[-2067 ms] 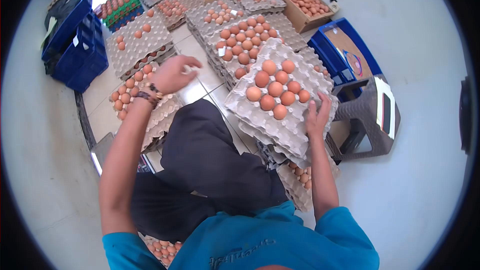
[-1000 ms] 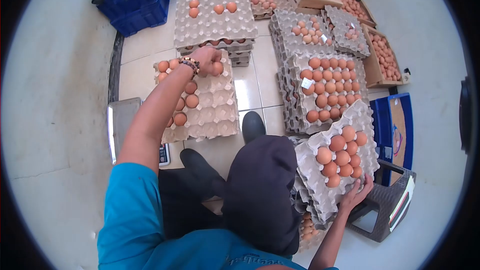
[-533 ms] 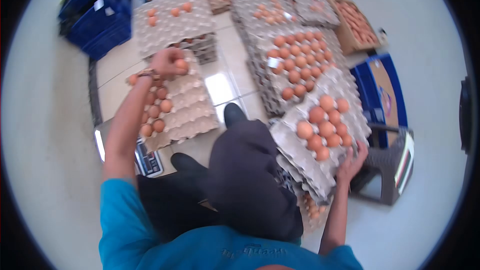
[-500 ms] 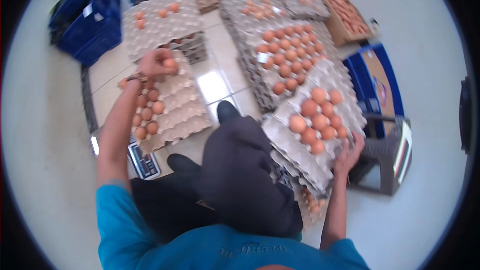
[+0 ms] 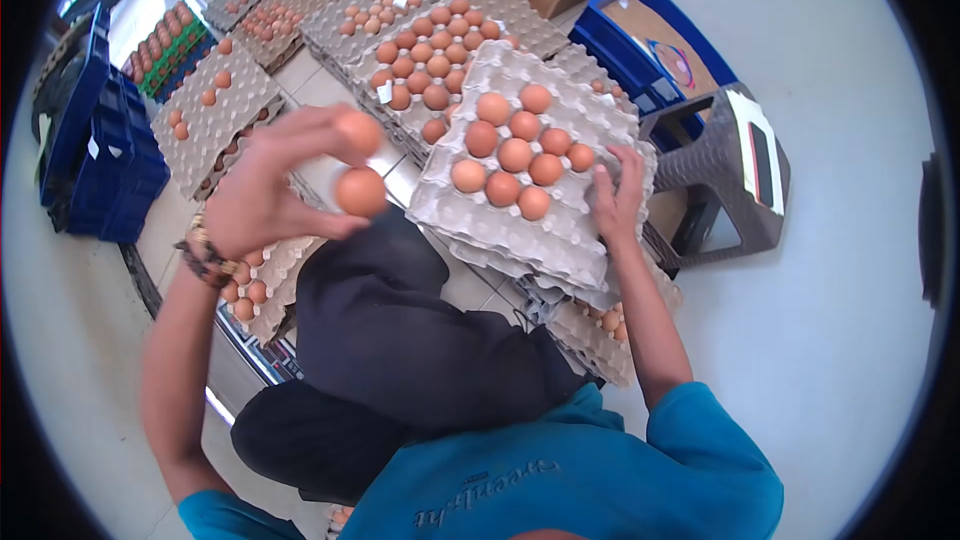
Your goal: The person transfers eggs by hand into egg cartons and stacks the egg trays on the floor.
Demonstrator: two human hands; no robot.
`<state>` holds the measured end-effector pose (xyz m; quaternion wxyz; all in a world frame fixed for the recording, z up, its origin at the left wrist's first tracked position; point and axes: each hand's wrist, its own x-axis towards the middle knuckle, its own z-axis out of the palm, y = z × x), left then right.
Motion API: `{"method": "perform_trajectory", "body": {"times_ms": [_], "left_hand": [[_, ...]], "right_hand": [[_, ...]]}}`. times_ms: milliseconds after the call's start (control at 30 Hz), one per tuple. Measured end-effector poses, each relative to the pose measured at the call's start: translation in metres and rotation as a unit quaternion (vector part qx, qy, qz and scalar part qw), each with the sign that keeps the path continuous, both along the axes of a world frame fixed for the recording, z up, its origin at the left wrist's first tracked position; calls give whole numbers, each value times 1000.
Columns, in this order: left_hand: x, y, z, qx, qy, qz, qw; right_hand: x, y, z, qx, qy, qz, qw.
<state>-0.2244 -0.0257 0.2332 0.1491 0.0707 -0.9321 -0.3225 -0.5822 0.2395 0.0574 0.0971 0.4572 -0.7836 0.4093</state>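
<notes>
Two eggs sat in the left hand, one near the fingertips and the other just above the thumb (some blur there, so whether the pair touched could not be told). That forearm rose with the elbow bent, thumb and fingers curved wide about what they held, and beaded bracelets circled the wrist. The right arm reached forward, its right hand laid along the right edge of a grey tray, the fingers spread.

Eleven eggs stood in that tray, just to the left of the right hand; the trays stacked beneath overlapped too much to count. Below the left hand, at least four eggs showed in a lower tray, partly hidden by the wrist. Beyond the left hand, five eggs dotted the top of another stack. Farther off, beyond both hands, were two wooden boxes heaped with eggs. One stool stood near the right hand, on its outer side, and one blue bin lay beyond it.
</notes>
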Motion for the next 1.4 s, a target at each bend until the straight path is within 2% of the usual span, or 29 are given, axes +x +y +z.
{"method": "perform_trajectory", "body": {"times_ms": [100, 167, 233, 367, 467, 600, 700, 767, 833, 933, 1067, 1133, 1200, 1267, 1367, 1400], "left_hand": [[-59, 49, 8, -59, 21, -99, 993], [-100, 74, -8, -104, -8, -141, 985], [-140, 97, -30, -133, 24, -159, 978], [-210, 129, -64, -125, -134, -167, 969], [-234, 155, -93, -303, -148, -89, 937], [-237, 165, -107, -353, -156, -44, 921], [-199, 148, -92, -339, 21, 31, 940], [-168, 115, -81, -213, 29, 22, 976], [-135, 79, -82, -190, -68, 27, 979], [-111, 50, -94, -86, -86, -37, 992], [-117, 42, -107, -68, -88, -48, 993], [-111, 37, -98, 93, -103, -5, 990], [-101, 32, -91, 291, -76, 9, 954], [-86, 27, -82, 508, 5, -7, 861], [-59, 34, -45, 684, 42, -24, 728], [-51, 34, -43, 693, 47, -32, 719]], "right_hand": [[-2, 1, -1, -16, -10, 2, 1000], [-4, 2, -4, -33, -20, 4, 999], [-3, 3, -3, -41, -44, 7, 998], [0, 3, 3, -49, -84, 8, 995], [1, 3, 4, -40, -84, 8, 996], [-1, 3, -2, -36, -80, 3, 996], [-4, 3, -5, -43, -69, 15, 997], [-1, 3, -3, -44, -75, 15, 996], [-2, 3, -3, -45, -73, 12, 996], [0, 2, 0, -44, -82, 5, 996], [-2, 3, -1, -36, -66, 1, 997], [-1, 3, -3, -33, -62, 1, 998], [-2, 4, -5, -39, -64, -3, 997], [-2, 2, -6, -47, -66, -3, 997], [-4, 0, -8, -56, -64, 5, 996], [-5, 1, -9, -55, -62, 7, 997]]}}
